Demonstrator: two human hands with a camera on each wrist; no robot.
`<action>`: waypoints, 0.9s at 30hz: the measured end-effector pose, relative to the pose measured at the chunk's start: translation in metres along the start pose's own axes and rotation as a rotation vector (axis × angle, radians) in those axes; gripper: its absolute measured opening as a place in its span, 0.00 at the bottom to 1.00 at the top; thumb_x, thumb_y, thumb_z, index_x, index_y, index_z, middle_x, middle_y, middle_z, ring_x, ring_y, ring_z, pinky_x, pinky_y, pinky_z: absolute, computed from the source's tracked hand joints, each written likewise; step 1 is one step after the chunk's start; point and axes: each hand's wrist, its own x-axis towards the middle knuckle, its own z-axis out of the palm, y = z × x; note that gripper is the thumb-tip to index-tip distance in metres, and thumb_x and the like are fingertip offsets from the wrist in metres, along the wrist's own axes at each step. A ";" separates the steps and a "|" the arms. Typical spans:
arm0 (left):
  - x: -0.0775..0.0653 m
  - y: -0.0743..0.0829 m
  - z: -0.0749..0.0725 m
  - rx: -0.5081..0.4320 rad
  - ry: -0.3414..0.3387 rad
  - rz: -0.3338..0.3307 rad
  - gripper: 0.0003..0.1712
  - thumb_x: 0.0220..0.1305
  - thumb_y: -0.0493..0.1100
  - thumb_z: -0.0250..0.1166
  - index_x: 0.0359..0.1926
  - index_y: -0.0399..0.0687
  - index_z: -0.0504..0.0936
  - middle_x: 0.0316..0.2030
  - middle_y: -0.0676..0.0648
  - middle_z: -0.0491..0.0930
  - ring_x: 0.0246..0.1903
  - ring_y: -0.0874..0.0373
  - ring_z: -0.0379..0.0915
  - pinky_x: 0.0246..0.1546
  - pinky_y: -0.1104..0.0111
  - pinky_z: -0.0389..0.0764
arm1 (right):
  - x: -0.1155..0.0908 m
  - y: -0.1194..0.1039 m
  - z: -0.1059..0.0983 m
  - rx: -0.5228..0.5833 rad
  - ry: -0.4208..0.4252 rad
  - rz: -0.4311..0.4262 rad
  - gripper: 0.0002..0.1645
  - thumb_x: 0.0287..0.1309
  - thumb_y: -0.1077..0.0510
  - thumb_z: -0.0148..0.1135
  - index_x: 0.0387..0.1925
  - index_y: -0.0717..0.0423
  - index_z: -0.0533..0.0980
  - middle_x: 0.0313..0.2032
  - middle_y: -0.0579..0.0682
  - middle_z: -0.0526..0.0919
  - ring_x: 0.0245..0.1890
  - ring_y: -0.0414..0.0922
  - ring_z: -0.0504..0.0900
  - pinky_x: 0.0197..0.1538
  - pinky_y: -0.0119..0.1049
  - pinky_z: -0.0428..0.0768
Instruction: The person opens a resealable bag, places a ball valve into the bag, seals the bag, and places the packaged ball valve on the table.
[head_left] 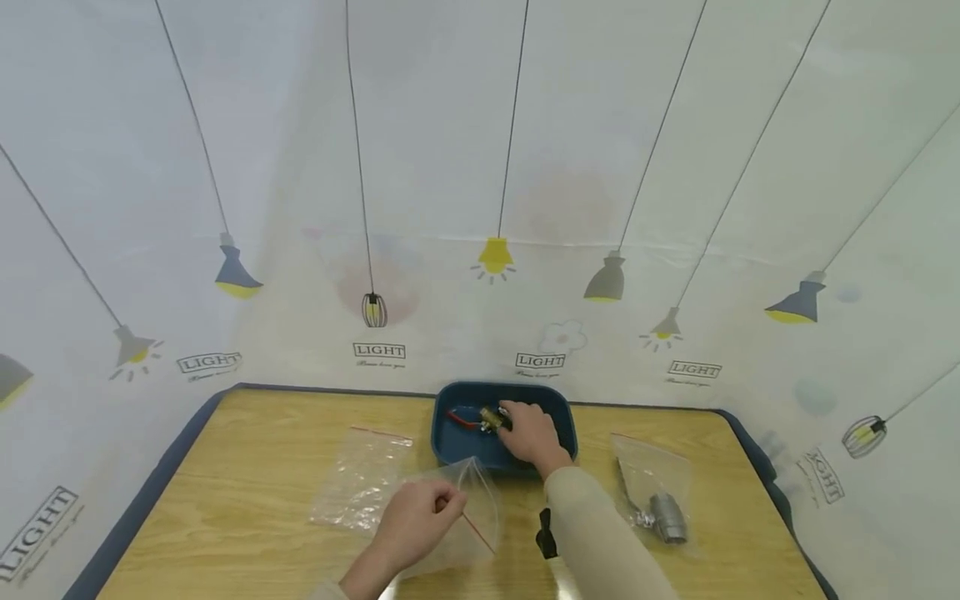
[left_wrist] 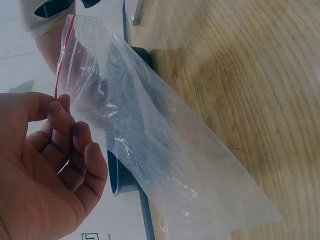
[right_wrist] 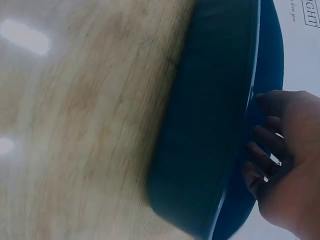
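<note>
Thumb and fingertips of the left hand (head_left: 420, 518) were pinched on the red-lined edge of a clear zip bag (left_wrist: 165, 140), low in the middle of the head frame. The bag was held by that one spot and hung slack below it; whether its mouth was parted could not be told. Because so little of the edge was gripped, the mouth might well be folded shut or twisted aside if anything were pushed against it.

At lower right, a grey metal fitting (head_left: 667, 518) was enclosed in a second bag (head_left: 660, 467) on the wooden table (head_left: 247, 483). Left of centre, a flat bag (head_left: 360, 483) was laid out.

Farther up, the right hand (head_left: 528, 433) was lowered into a blue tray (right_wrist: 210, 100), its fingers bent at a brass piece (head_left: 491, 419) with a red handle (head_left: 463, 422). Whether the piece was gripped or merely touched could not be told, since the fingertips were partly hidden. A shallow hold could let it be dropped, and its projecting handle could be caught on the tray's rim.

Behind everything, a lamp-printed covering (head_left: 435, 167) was seen.
</note>
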 end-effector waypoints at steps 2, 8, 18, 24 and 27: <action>-0.001 0.001 -0.001 -0.015 -0.008 0.001 0.18 0.62 0.53 0.56 0.15 0.59 0.71 0.11 0.62 0.59 0.12 0.70 0.51 0.15 0.76 0.56 | 0.003 -0.002 0.002 0.000 -0.021 0.008 0.29 0.57 0.51 0.58 0.61 0.49 0.67 0.57 0.53 0.73 0.56 0.58 0.70 0.55 0.56 0.67; -0.004 0.000 -0.001 -0.045 -0.029 -0.025 0.18 0.62 0.54 0.56 0.17 0.59 0.71 0.11 0.61 0.60 0.12 0.70 0.52 0.14 0.76 0.56 | 0.011 -0.004 0.014 -0.030 -0.081 0.018 0.30 0.57 0.50 0.58 0.62 0.46 0.65 0.60 0.52 0.71 0.58 0.57 0.67 0.58 0.57 0.64; -0.002 -0.005 0.000 -0.025 -0.001 -0.017 0.20 0.62 0.56 0.56 0.15 0.59 0.70 0.10 0.61 0.59 0.11 0.71 0.52 0.14 0.76 0.56 | 0.017 -0.009 0.020 -0.099 -0.050 0.006 0.29 0.57 0.51 0.59 0.61 0.47 0.67 0.58 0.55 0.71 0.57 0.58 0.69 0.54 0.57 0.68; -0.003 -0.006 0.001 -0.027 0.010 -0.014 0.20 0.62 0.54 0.56 0.15 0.58 0.69 0.09 0.61 0.58 0.10 0.71 0.50 0.13 0.76 0.55 | 0.016 -0.016 0.023 -0.129 -0.026 0.047 0.24 0.57 0.49 0.59 0.56 0.43 0.70 0.53 0.52 0.76 0.51 0.55 0.74 0.50 0.54 0.71; -0.003 -0.007 0.001 -0.019 0.019 -0.012 0.19 0.62 0.52 0.57 0.14 0.58 0.68 0.09 0.61 0.57 0.10 0.71 0.50 0.13 0.76 0.54 | 0.014 -0.020 0.025 -0.116 -0.011 0.078 0.18 0.57 0.47 0.59 0.50 0.43 0.72 0.47 0.49 0.80 0.45 0.53 0.77 0.46 0.53 0.72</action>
